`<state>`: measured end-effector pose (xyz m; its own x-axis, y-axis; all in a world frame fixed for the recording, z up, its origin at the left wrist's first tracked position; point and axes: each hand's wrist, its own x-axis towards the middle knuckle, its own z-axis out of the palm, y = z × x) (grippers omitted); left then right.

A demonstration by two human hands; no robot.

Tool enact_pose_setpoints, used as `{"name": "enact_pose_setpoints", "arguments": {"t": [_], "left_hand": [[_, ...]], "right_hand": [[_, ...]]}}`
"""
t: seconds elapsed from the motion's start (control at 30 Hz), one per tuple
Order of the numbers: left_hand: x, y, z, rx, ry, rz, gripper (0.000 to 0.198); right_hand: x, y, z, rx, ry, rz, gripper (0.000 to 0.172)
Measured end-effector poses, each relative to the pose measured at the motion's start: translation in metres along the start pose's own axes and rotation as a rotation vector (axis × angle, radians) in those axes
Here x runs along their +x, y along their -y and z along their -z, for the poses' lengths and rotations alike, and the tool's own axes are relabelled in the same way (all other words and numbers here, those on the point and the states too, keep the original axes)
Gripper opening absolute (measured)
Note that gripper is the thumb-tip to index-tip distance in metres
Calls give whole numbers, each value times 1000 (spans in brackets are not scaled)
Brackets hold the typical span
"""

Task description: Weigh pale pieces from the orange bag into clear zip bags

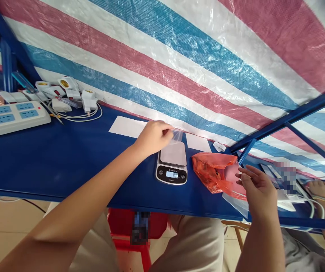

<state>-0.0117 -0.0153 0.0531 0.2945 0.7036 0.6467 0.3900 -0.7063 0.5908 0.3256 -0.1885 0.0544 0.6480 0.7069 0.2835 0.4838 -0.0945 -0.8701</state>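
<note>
My left hand is closed in a pinch on a small clear plastic bag, held just above the plate of a small digital scale on the blue table. My right hand hovers with its fingers spread beside a crumpled orange plastic bag, touching the edge of some clear bags that lie at the table's front edge. The scale's display is lit.
A white power strip and several white plugs and lamp sockets lie at the far left. White paper sheets lie behind the scale. A striped tarp hangs behind. Another person's hand rests at the far right.
</note>
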Motion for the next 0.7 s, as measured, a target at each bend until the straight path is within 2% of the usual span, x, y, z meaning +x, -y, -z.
{"name": "enact_pose_setpoints", "arguments": {"t": [0.07, 0.2, 0.27, 0.37, 0.4, 0.47, 0.53, 0.57, 0.6, 0.63, 0.7], "left_hand": [[7, -17, -7, 64, 98, -90, 27], [-8, -43, -27, 130, 484, -163, 26], [-20, -45, -28, 57, 596, -115, 22], [-24, -31, -14, -254, 665, 1, 51], [-21, -22, -8, -357, 612, 53, 50], [-13, 3, 0, -462, 381, 154, 38], [-9, 32, 0, -428, 15, 265, 30], [-9, 47, -3, -387, -121, 327, 29], [-11, 61, -6, -345, -201, 391, 29], [-14, 74, -11, -309, -221, 430, 28], [-22, 93, -18, -269, -163, 428, 26]], "right_hand": [[-5, 2, -6, 32, 29, 4, 51], [-11, -2, -14, 71, 69, 15, 49], [-16, -4, -16, 79, 106, 19, 48], [-32, -7, -18, 115, 186, -24, 51], [-39, -9, -20, 128, 213, -59, 53], [-56, -14, -25, 149, 269, -152, 56], [-74, -23, -34, 190, 323, -240, 58], [-83, -29, -39, 220, 337, -266, 58], [-91, -34, -44, 250, 335, -279, 58], [-97, -39, -49, 272, 320, -282, 57], [-106, -46, -59, 295, 257, -268, 55]]}}
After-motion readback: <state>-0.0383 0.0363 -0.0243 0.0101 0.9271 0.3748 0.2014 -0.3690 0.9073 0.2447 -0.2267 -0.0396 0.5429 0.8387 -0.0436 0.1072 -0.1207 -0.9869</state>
